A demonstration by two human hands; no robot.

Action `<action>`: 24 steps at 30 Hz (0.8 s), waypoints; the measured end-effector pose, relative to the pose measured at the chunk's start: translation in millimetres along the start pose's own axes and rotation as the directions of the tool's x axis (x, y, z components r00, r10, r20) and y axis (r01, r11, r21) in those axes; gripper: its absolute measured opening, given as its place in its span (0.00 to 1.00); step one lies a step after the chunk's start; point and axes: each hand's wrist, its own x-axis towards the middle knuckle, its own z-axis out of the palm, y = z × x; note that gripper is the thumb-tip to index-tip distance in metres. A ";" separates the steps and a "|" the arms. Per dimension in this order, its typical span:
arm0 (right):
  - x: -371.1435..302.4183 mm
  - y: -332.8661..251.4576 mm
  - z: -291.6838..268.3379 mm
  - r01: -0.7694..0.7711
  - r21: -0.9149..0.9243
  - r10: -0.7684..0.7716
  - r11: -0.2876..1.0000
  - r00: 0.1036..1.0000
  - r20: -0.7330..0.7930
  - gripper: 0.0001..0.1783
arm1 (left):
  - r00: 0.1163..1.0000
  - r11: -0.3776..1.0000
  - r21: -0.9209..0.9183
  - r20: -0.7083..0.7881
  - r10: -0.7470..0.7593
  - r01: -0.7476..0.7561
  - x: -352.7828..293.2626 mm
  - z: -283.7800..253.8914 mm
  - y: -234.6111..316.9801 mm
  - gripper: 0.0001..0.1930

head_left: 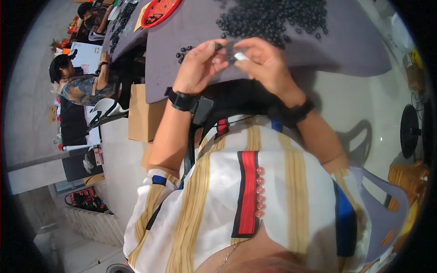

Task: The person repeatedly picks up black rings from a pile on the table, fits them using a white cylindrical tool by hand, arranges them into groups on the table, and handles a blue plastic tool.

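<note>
Over the near edge of the grey-covered table, my two hands are held close together. My left hand (200, 63) pinches a small black round piece (218, 47) between thumb and fingertips. In my right hand (266, 66), thumb and fingers close on a small white piece (241, 56). Between the hands is something thin and see-through or dark, too blurred to name. A large heap of black round pieces (273, 20) lies just beyond my right hand. Several more black pieces (182, 53) form a small group left of my left hand.
A red tray (159, 12) with dark bits stands at the table's far left. A cardboard box (143, 113) is below the table's left edge. Further left, a person (84, 84) sits at another table. A black round stand (409, 131) is at right.
</note>
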 end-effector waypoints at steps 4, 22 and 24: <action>-5.9 -1.0 2.1 -0.008 0.003 0.007 1.000 0.997 0.079 0.18 | 0.999 0.985 -0.171 -0.037 0.028 -0.034 -11.7 3.5 -17.8 0.14; -15.8 -5.7 10.4 -0.060 0.097 0.046 0.993 0.988 0.146 0.21 | 0.983 0.986 -0.065 -0.115 0.142 -0.150 -24.1 24.9 -31.4 0.09; -15.2 -4.0 11.2 -0.065 0.086 0.052 0.994 0.987 0.152 0.21 | 0.984 0.987 -0.054 -0.106 0.145 -0.151 -24.1 24.5 -31.8 0.09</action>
